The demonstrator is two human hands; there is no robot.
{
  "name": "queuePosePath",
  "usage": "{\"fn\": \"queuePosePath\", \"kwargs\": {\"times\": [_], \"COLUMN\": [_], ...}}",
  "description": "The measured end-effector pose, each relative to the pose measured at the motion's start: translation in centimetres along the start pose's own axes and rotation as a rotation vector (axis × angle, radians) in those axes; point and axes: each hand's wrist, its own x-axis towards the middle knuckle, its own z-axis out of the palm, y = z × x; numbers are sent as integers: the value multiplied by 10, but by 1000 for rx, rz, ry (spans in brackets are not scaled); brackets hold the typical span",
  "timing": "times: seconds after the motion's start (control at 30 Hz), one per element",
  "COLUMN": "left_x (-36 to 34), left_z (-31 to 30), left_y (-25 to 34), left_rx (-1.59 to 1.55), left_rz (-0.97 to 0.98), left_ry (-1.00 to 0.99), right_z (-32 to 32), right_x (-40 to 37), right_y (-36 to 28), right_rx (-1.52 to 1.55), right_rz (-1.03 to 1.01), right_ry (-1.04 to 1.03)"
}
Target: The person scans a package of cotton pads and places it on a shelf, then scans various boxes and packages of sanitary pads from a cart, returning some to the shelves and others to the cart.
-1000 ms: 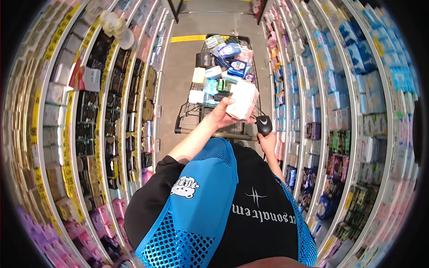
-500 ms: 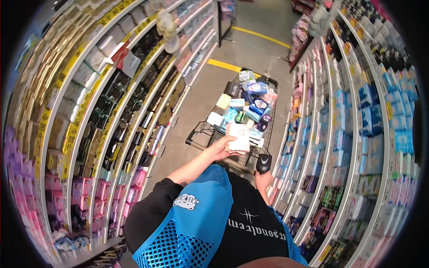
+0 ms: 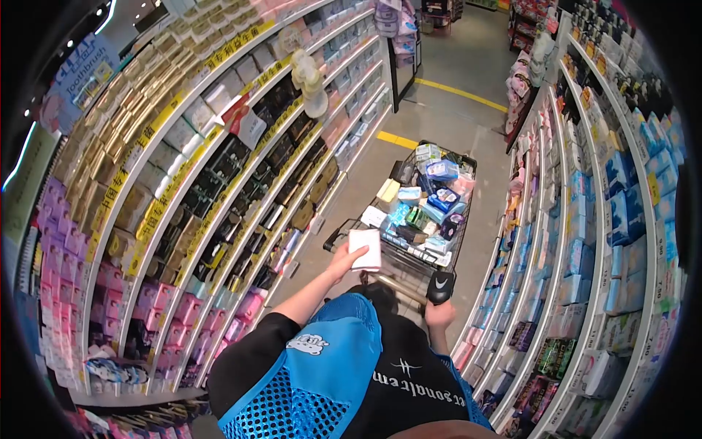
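- White shelves point(image 3: 159, 132) on both sides, full of packaged goods.
- Wire cart point(image 3: 417, 265) ahead, piled with mixed packs.
- White pack point(image 3: 368, 252): boxy, flat pale face, thin reddish line along lower edge, print unreadable; near cart's handle end.
- Left hand point(image 3: 342, 263) grips that pack, thumb over its face.
- Right hand point(image 3: 439, 314) closed round black handheld device point(image 3: 440, 288), pale curved mark on it.
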Motion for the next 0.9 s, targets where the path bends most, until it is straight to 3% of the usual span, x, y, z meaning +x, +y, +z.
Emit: {"fn": "queuePosePath", "kwargs": {"times": [0.17,0.23,0.37,0.47,0.6,0.73,0.8,0.83,0.9], "left_x": [33,47,74,96,115,138,157,169,190], "left_z": [-33,-42,-34,-27,-17,-11,-11,-12,-19], "left_y": [-33,-39,-31,-25,-8,14,22,26,32], "left_rx": [584,705,966,1185,1213,1191,1147,1120,1105], "left_rz": [316,259,366,269,164,18,-64,-138,-80], "left_ry": [392,391,281,248,204,148,103,46,-82], "right_z": [19,19,20,26,45,36,45,40,35], "right_x": [11,12,29,39,62,95,107,116,135], "right_y": [34,33,27,23,43,14,21,13,7], "right_rx": [-57,-29,-9,-29,-128,-274,-221,-172,-147], "right_rz": [-97,-87,-59,5,-51,210,32,30,51], "right_ry": [51,32,5,46,78,-148,50,35,5]}}
